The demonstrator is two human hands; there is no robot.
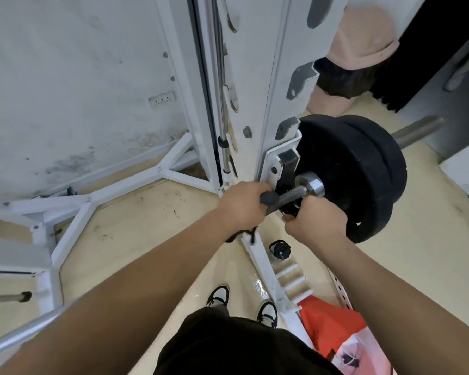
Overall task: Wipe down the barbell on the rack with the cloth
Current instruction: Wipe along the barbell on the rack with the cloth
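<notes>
The barbell (287,194) rests in the white rack (271,109). Its silver shaft (25,339) runs from the lower left under my arm, up to the steel collar (310,185) and black plates (358,169). My left hand (243,205) is closed round the shaft with a dark cloth (268,198) wrapped in it. One end of the cloth hangs below my wrist. My right hand (317,221) is fisted against the underside of the shaft just beside the collar. Exactly what its fingers hold is partly hidden.
White rack legs (73,220) spread over the beige floor at left. A black bottle (280,249) stands on the floor by the rack foot, with a red and pink bag (336,331) at lower right. Another person's legs (344,85) stand behind the rack.
</notes>
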